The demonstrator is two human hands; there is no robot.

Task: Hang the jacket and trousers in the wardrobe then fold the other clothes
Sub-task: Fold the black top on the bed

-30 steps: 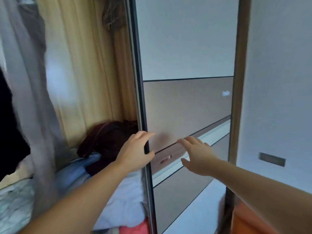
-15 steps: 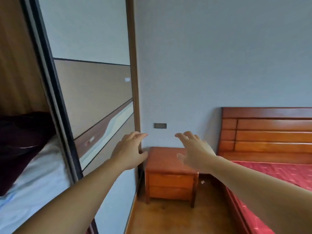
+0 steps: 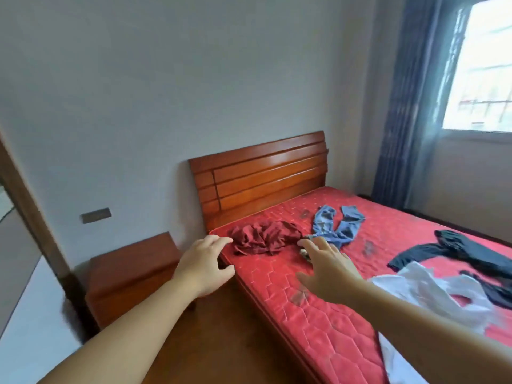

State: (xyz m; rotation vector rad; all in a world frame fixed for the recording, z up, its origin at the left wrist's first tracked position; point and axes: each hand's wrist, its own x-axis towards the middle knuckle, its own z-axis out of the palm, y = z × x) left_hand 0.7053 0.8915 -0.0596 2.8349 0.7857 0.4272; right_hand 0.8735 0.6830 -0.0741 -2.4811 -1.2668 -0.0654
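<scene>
Over the red mattress (image 3: 318, 322), the view has swung away from the wardrobe; both hands, left hand (image 3: 203, 268) and right hand (image 3: 328, 268), reach out empty with fingers spread toward the crumpled maroon garment (image 3: 266, 236) and blue jeans (image 3: 336, 224), so folding likely comes next.

Bare mattress (image 3: 318, 322) open at 6 o'clock; maroon heap (image 3: 266, 237) at 12, white garment (image 3: 432, 295) crowding 3.

**Where everything's sitting around the bed**

Taking the bed (image 3: 318, 322) as anchor: nightstand (image 3: 130, 273) is standing left of it, headboard (image 3: 260, 176) behind. On it, crumpled top (image 3: 266, 236) is lying nearest the headboard, jeans (image 3: 338, 225) right of that, dark garment (image 3: 471, 253) further right, white garment (image 3: 432, 295) at the near edge.
</scene>
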